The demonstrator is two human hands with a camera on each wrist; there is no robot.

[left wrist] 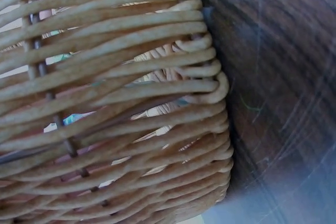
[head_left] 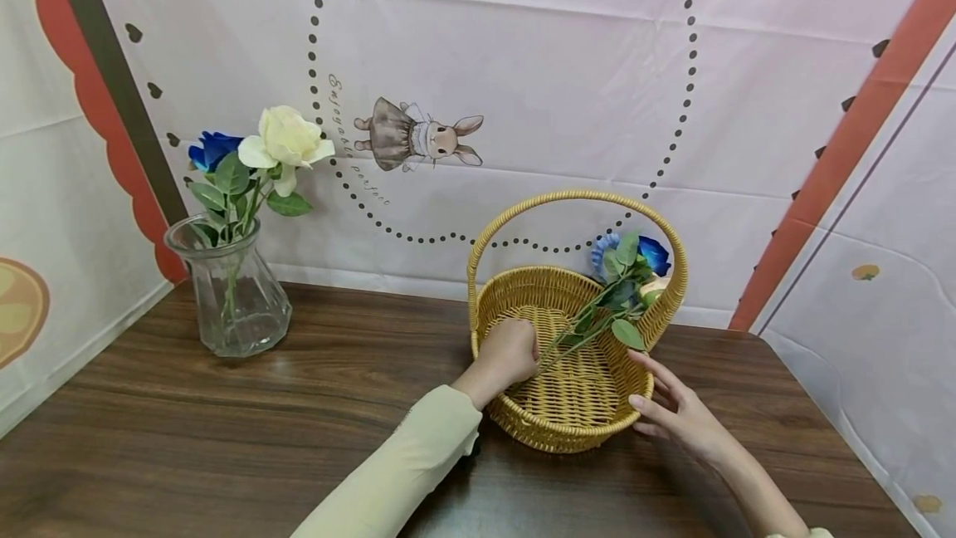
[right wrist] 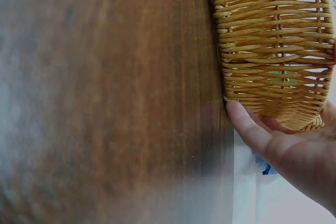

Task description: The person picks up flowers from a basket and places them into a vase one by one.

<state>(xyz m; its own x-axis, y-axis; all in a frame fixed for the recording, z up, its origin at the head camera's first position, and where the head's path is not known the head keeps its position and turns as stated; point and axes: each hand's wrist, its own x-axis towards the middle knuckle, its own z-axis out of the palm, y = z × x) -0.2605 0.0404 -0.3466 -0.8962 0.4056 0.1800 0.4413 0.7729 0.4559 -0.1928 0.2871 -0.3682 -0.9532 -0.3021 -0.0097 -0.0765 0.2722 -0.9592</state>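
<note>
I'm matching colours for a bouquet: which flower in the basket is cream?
The cream bloom is the lowest of the three in the head view, just below the dark blue bloom; the ruffled bloom is paler blue.

My head view looks forward and down over the dark brown wood-grain desk toward the pale pink printed fabric backdrop, far enough back to frame the whole round golden wicker basket. My left wrist view sits close against its weave, my right slightly farther off; both show the desk sideways. All three share basket and desk.
</note>
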